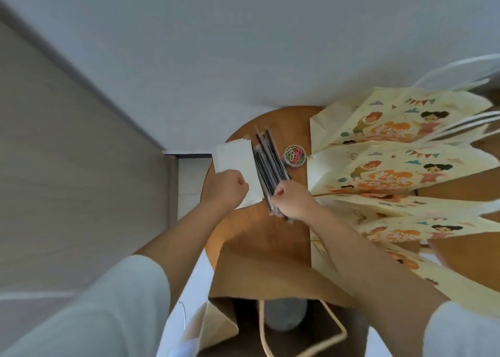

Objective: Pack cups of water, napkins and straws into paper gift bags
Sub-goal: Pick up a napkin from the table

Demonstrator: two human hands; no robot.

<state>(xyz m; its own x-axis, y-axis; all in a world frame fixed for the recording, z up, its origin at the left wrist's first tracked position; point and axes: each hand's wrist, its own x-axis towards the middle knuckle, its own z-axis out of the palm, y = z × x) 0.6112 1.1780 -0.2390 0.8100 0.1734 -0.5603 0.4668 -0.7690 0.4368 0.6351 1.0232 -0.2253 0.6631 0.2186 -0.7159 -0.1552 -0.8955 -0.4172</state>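
A stack of white napkins (pixel 234 158) lies at the left rim of the round wooden table (pixel 281 232). My left hand (pixel 224 189) rests on its near edge, fingers curled and pinching a napkin. Beside the napkins lies a bundle of dark wrapped straws (pixel 266 158). My right hand (pixel 293 201) sits on the bundle's near end, fingers curled round a straw. An open brown paper bag (pixel 270 273) stands at the near edge, with a clear cup of water (pixel 285 314) inside it.
Several cream gift bags printed with cartoon children (pixel 400 167) lie fanned out on the table's right side, white handles pointing right. A small clear tub of coloured paper clips (pixel 295 154) stands between straws and bags. A white wall runs behind the table.
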